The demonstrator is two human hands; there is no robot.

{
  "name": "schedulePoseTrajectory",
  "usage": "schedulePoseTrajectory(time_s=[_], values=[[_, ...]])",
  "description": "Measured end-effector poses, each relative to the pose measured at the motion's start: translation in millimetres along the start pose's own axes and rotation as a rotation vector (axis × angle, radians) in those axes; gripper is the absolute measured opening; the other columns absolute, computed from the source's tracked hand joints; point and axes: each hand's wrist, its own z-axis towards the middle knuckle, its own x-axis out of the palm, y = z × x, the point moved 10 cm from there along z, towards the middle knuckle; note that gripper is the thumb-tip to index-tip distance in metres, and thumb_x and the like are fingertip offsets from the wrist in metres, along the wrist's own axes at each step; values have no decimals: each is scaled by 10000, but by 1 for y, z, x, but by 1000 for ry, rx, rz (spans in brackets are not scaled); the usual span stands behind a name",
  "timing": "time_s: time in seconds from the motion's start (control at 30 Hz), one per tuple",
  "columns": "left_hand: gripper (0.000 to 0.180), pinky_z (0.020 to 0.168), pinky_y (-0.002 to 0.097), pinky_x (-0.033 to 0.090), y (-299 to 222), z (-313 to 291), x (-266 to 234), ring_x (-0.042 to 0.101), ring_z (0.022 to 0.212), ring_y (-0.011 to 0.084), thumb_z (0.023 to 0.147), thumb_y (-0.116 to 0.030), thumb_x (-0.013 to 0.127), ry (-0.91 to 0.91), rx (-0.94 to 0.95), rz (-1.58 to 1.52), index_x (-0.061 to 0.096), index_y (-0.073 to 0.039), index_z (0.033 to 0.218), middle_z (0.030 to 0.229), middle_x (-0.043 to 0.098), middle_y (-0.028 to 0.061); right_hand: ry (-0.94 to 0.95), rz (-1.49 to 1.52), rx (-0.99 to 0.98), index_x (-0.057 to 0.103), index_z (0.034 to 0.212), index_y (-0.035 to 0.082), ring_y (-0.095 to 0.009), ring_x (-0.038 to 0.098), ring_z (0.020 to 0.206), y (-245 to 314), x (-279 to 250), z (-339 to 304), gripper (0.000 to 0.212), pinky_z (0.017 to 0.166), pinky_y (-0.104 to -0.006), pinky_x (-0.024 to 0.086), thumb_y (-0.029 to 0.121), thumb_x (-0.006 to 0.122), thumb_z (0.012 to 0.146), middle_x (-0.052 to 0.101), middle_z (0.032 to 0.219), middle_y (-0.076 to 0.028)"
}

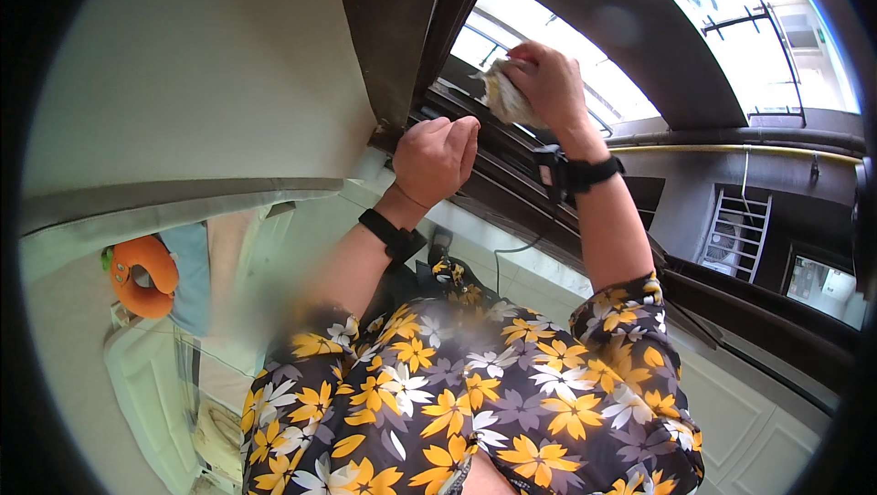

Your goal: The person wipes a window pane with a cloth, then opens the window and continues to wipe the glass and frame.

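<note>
My right hand point(554, 84) is raised in front of the window, its fingers closed on a crumpled, whitish cleaning cloth point(508, 99). The cloth hangs bunched below the fingers, close to the dark window frame point(484, 150). To the left and a little lower, my left hand point(435, 159) is curled closed beside the same frame. Its fingertips are turned away, so whatever it grips, if anything, is hidden. Black bands circle both wrists.
A pale wall point(210, 75) stands at the left. Below it, an orange neck pillow point(144, 276) lies by a light blue cloth point(187, 280). Outside the glass are a yellow pipe point(731, 149) and a white grille point(736, 230). A dark cable point(498, 262) hangs under the frame.
</note>
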Motion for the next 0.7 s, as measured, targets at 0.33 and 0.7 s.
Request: schedulePoseTrajectory(time_s=[0.33,0.7], values=[[58,590,393,508,1,0,1,635,641,312,946,-96,592,18,-9,-13,636,-62,961,731,638,113,196,-213,19,744,929,102,-253,702,819,-42,-1,-100,147,752,-353,569,233,737,863,744,895,-79],[148,664,431,511,7,-11,7,657,753,350,997,-142,535,51,-21,47,667,-77,1011,877,688,130,11,-5,45,715,1093,94,-323,628,1031,-57,-30,-171,328,901,-400,536,22,719,773,696,1099,-107]])
